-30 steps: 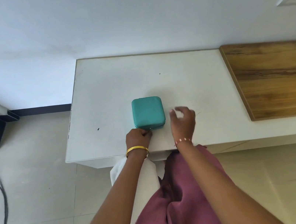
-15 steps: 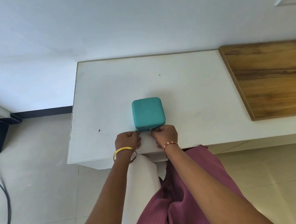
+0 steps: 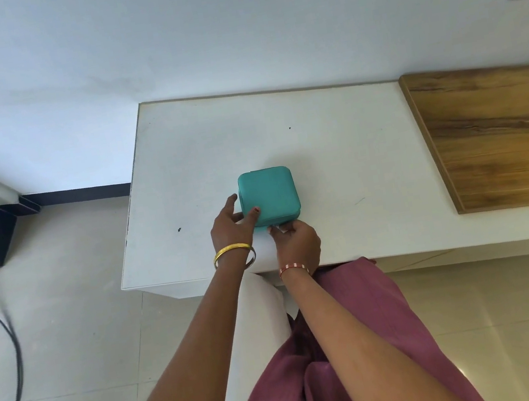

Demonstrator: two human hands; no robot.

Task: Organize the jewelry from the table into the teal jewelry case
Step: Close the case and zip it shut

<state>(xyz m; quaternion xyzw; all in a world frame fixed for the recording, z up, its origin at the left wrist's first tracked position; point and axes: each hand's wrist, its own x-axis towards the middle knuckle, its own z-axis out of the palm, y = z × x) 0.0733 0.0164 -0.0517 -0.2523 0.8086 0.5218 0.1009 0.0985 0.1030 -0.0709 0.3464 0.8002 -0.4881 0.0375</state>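
Observation:
The teal jewelry case [image 3: 269, 194] sits closed on the white table [image 3: 336, 161], near its front edge. My left hand [image 3: 230, 228] holds the case's near left corner, thumb on the lid and fingers along the left side. My right hand [image 3: 297, 242] is at the case's front edge, its fingertips pinching a small silver zipper pull [image 3: 277, 229]. The inside of the case is hidden. I see no loose jewelry on the table; a gold bangle and a red bracelet are worn on my wrists.
A wooden board [image 3: 502, 135] covers the table's right part. The table's front edge runs just under my wrists. Black cables [image 3: 11, 361] lie on the tiled floor at the left. A white wall stands behind the table.
My left hand has moved from the case's front edge up onto its left corner. My right hand stays at the front edge and now pinches the zipper pull.

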